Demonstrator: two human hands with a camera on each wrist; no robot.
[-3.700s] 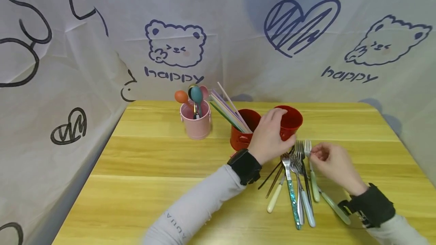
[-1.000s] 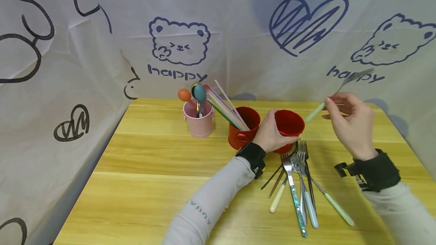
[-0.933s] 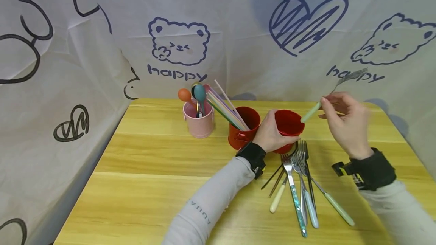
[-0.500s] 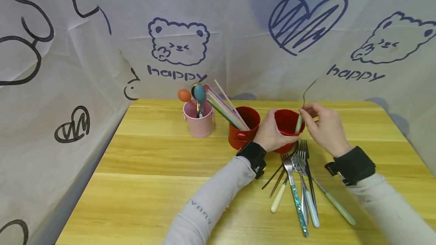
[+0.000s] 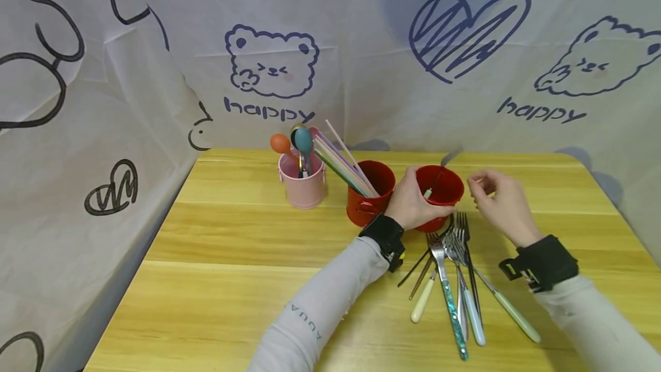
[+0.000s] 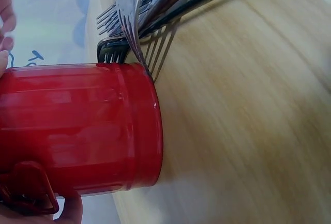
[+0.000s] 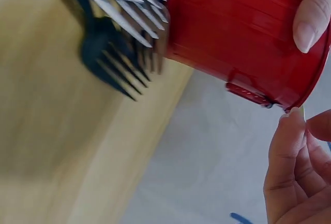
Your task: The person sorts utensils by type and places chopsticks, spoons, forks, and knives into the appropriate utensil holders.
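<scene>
In the head view, my left hand [image 5: 410, 206] grips the right-hand red bucket [image 5: 450, 189] from its left side, thumb across the front. Its thumb [image 7: 313, 19] presses the bucket wall in the right wrist view. A fork with a light green handle [image 5: 428, 193] leans inside this bucket, its blurred head rising past the back rim. Just right of the rim, my right hand [image 5: 503, 205] holds nothing visible, with thumb and fingertips loosely bent. In front lies a pile of forks, among them a teal-handled fork [image 5: 454, 320] and a light-blue-handled fork [image 5: 474, 317].
Left of the held bucket stands another red bucket [image 5: 364, 211] with several straws [image 5: 343, 165]. Farther left, a pink bucket [image 5: 303, 194] holds several spoons [image 5: 304, 140]. A light-green-handled utensil [image 5: 518, 317] lies at the pile's right. A printed cloth [image 5: 361, 73] hangs behind the table.
My right hand carried the green-handled fork from the pile to the bucket, lowered it handle first, let go and drew slightly right. My left hand stays on the bucket.
</scene>
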